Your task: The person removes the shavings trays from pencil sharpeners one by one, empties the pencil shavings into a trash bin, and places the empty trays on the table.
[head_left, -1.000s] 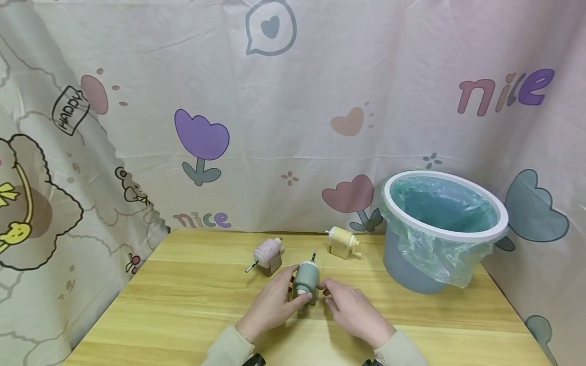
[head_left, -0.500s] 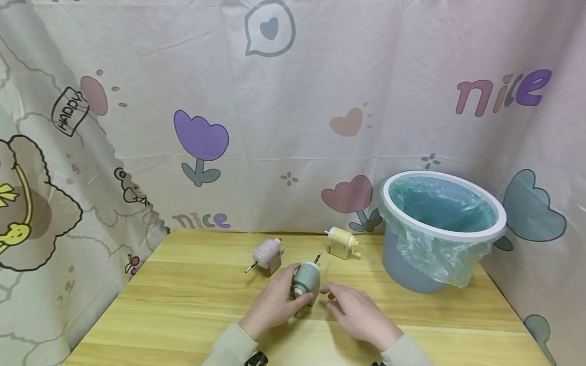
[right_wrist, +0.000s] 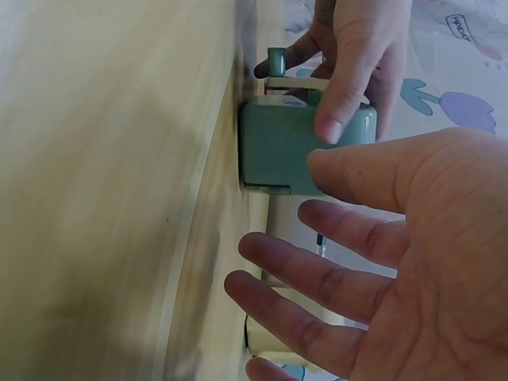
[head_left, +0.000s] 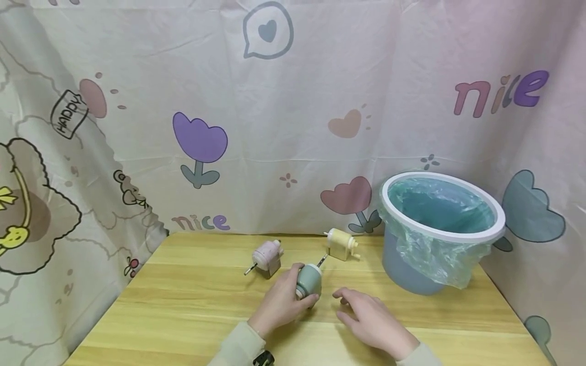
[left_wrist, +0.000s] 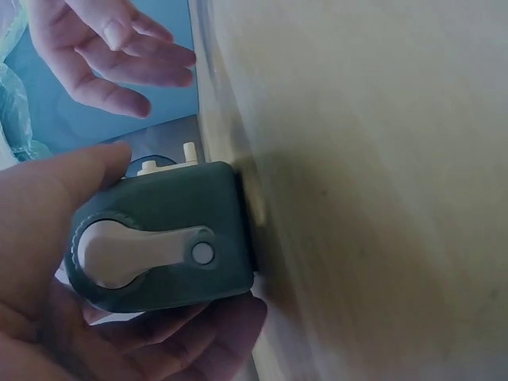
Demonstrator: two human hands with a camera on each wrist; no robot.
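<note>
My left hand (head_left: 280,301) grips a green hand-crank pencil sharpener (head_left: 309,277) from its left side, thumb across the near end. A dark pencil (head_left: 322,261) sticks out of the sharpener's far end, angled to the right. In the left wrist view the pale crank handle (left_wrist: 143,248) shows on the end facing that camera. The sharpener's base is at the wooden tabletop. To its right, apart from it in the head view, my right hand (head_left: 368,316) holds nothing, its fingers spread and loosely bent in the right wrist view.
A pink sharpener (head_left: 267,255) with a pencil in it stands behind and left of my left hand. Further back is a yellow sharpener (head_left: 340,244). At right stands a bucket (head_left: 407,264) lined with a green bag. A printed curtain (head_left: 274,112) hangs behind the table.
My left hand has turned the green sharpener, so its pencil points further right. My right hand has drawn away from the sharpener, to the right.
</note>
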